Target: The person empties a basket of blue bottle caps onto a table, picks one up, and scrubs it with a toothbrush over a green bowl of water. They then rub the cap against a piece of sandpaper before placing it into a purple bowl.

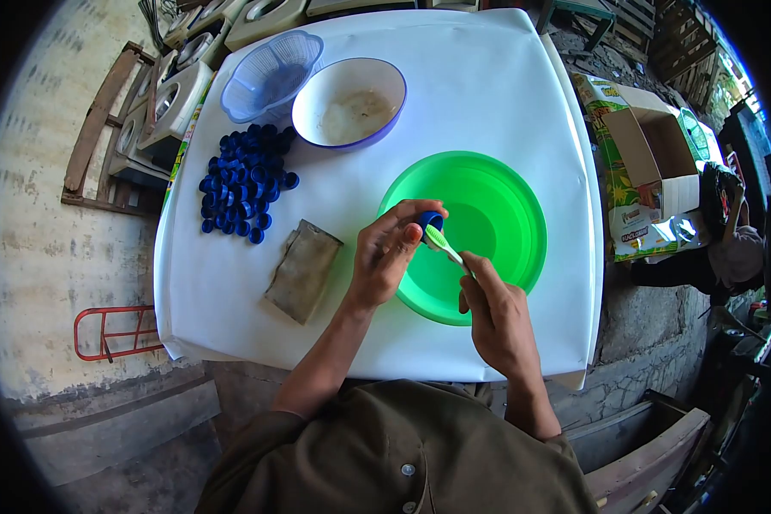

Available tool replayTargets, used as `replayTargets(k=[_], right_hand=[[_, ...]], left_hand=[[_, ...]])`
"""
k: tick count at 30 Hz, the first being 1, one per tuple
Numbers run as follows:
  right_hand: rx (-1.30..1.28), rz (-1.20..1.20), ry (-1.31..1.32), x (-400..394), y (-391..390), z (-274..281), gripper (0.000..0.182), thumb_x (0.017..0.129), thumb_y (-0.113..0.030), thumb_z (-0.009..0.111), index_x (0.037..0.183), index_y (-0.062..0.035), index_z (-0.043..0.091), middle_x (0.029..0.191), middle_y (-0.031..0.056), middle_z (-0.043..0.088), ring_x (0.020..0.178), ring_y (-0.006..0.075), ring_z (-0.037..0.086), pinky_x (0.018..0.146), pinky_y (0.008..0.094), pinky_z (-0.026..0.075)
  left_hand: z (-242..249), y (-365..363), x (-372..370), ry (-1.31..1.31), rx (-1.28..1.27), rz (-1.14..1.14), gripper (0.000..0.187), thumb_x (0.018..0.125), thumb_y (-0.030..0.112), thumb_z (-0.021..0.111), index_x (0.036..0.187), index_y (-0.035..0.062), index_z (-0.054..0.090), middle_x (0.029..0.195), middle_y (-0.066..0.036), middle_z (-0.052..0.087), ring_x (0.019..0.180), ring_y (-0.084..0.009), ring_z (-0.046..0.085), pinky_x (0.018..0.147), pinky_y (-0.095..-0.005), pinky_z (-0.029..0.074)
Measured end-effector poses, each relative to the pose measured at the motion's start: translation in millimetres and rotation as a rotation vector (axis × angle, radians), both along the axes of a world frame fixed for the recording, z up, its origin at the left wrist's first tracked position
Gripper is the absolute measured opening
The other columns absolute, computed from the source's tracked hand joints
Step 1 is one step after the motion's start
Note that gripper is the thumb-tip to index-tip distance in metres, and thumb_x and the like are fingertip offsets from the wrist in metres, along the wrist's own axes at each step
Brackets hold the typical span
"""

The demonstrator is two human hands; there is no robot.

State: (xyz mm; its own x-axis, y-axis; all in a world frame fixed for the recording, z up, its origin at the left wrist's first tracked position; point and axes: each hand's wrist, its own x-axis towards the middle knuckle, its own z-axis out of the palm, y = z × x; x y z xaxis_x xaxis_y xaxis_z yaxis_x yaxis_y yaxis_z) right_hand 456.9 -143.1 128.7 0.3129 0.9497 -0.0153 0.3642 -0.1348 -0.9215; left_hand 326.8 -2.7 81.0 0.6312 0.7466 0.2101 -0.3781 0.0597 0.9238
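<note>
Between the fingers and thumb of my left hand [385,253] is a dark blue bottle cap [432,222], its hollow side turned toward the right. My right hand [497,313] grips a green and white toothbrush [445,244], with the bristle head right at the cap's opening. Both hands are over the near left part of a bright green basin [522,206]. A large heap of similar blue caps [240,184] lies at the left of the table. Nearer to me is a flat, worn grey-brown block [304,271], left of my left forearm.
At the back of the white-covered table [454,94] stand a white bowl with a purple outside [308,116] and a translucent blue plastic basket [270,73]. Right of the table are an open cardboard box [651,154] and another person [735,257]. A red metal frame [116,332] stands at left.
</note>
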Motion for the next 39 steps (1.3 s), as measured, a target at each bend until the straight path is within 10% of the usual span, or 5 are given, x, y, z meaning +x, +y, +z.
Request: replayTargets(k=[39], right_hand=[[0.127,-0.043,-0.192,19,4,-6,0.014,0.091,-0.006,0.068,0.103,-0.0019,0.065,0.078,0.0178,0.065,0.070,0.0385,0.064,0.058,0.0433,0.049]], left_hand=[[4,9,-16,0.054,-0.164,-0.215,0.037,0.100,0.025,0.062,0.125,-0.0017,0.061,0.097,-0.008,0.067,0.076,-0.0104,0.059,0.064,-0.0258,0.049]])
